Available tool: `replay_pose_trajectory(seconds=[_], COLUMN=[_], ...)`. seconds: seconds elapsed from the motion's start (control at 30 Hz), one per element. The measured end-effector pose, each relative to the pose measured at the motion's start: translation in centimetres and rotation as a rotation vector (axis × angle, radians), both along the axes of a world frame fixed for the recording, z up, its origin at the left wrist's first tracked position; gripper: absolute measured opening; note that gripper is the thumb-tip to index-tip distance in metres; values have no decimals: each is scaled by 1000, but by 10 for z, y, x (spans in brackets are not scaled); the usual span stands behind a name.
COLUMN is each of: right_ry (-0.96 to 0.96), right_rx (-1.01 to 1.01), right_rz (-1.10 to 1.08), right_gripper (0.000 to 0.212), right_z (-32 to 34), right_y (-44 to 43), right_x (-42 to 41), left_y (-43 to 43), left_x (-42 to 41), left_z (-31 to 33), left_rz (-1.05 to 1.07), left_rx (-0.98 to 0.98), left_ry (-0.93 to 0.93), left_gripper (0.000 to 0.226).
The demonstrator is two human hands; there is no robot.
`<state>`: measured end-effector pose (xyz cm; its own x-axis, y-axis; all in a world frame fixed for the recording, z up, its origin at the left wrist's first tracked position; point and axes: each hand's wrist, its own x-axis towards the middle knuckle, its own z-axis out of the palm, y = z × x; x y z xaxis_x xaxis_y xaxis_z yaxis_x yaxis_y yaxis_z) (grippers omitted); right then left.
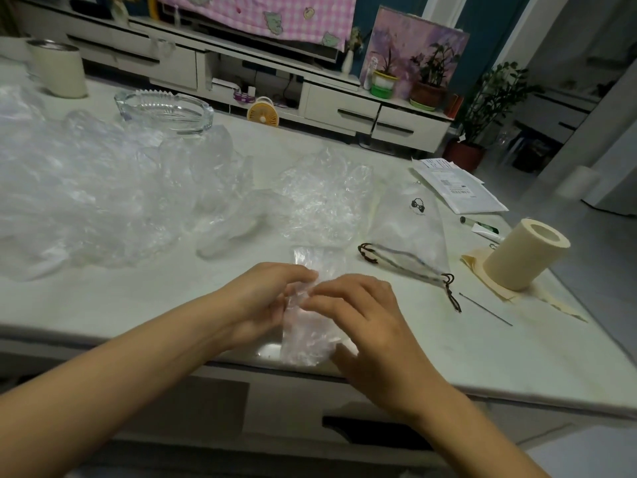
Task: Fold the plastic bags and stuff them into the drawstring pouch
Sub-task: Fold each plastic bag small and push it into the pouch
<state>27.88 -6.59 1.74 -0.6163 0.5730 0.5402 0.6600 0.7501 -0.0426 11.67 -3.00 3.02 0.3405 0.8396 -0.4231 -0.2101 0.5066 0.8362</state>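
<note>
A clear plastic bag, folded into a narrow strip, lies at the table's near edge and runs away from me. My left hand and my right hand both pinch it near its middle, fingertips almost meeting. The sheer drawstring pouch with a small black logo lies flat to the right of my hands, its dark cord trailing toward me. A crumpled clear bag lies just beyond the strip. A large heap of clear bags covers the left half of the table.
A glass ashtray stands at the back. A cream canister is at the far left. A cream paper roll stands at the right edge on paper sheets, with an envelope and a thin metal needle nearby.
</note>
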Motion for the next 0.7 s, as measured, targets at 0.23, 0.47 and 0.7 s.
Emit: replay_pose_trajectory(seconds=[0.23, 0.47, 0.7], right_ry=[510, 277, 371], right_rx=[-358, -111, -228], right_rz=[-31, -54, 11], right_gripper=[31, 47, 24], right_z=[-2, -9, -1], right_y=[-3, 10, 4], right_x=[6, 9, 11], left_y=[5, -2, -4], left_x=[-1, -1, 2], left_z=[1, 10, 10], left_rz=[137, -42, 14], left_rx=[-155, -231, 1], left_ry=[-241, -355, -4], left_gripper=[30, 26, 21])
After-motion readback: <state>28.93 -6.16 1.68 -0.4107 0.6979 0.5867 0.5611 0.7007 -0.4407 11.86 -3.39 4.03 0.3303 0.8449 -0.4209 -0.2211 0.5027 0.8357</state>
